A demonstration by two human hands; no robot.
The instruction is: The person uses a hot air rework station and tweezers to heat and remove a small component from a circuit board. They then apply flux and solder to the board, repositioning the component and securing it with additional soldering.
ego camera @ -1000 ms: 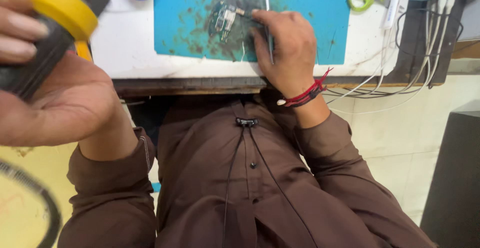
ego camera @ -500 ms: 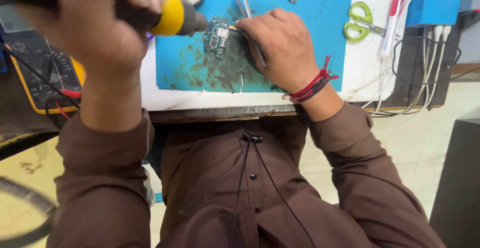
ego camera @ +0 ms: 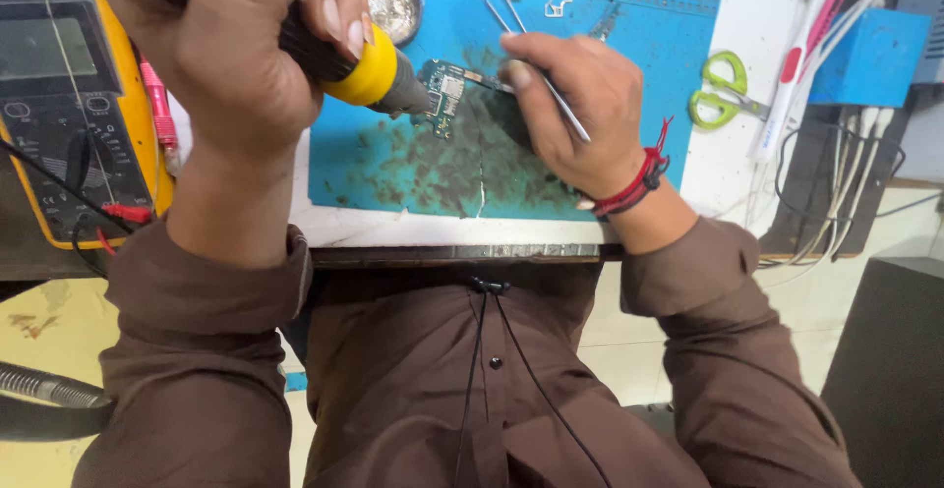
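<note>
A yellow-collared black tool meets a green board on the blue mat (smudged dark, perhaps soot).

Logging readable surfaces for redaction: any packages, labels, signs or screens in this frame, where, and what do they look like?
Multimeter: far left, beside the left hand; yellow casing, dark face.
Its screen: upper part, grey rectangle; readout not legible.
No packages or signs visible.

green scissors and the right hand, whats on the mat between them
In the head view, nothing lies between the green scissors and the right hand: only bare blue mat, then white tabletop. The tweezers sit within that hand.
</note>
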